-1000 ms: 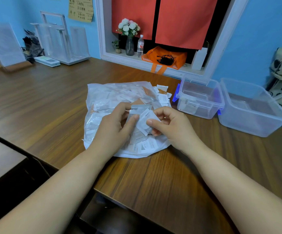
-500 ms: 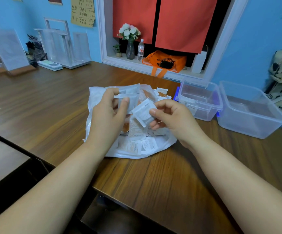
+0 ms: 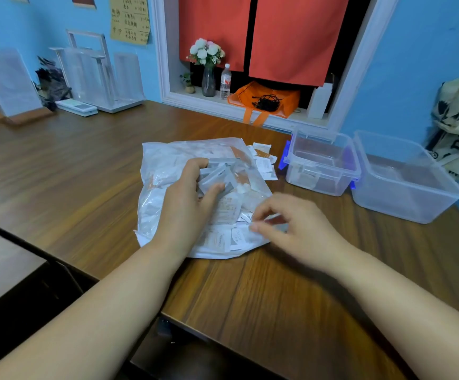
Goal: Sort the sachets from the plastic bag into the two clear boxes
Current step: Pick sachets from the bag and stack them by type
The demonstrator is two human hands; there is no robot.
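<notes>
Seen from the head camera, a person sorts at a brown wooden table [image 3: 80, 171], both bare forearms reaching in from the bottom edge. The plastic bag [image 3: 165, 163] lies flat at the table's middle, crumpled and translucent, with white and orange-marked sachets [image 3: 223, 209] showing through it and across its open right side. The left hand [image 3: 184, 207] rests on top of the bag, its fingers and thumb curled round a small bundle of grey-white sachets [image 3: 218, 178] held just above the heap. The right hand [image 3: 294, 229] hovers at the bag's near right edge with its fingers curled, thumb and forefinger close together; motion blur hides whether they pinch a sachet or the bag's film. A few loose sachets [image 3: 264, 161] lie on the table just beside the bag's far right corner. To their right stands the clear box with blue latches [image 3: 320, 187], a few packets on its floor, and touching it on the right the larger clear box [image 3: 393, 207], both well apart from either hand. Behind, on a white sill under red curtains [image 3: 286, 37], stand a vase of flowers [image 3: 207, 64], a water bottle [image 3: 225, 80] and an orange bag [image 3: 250, 101].
</notes>
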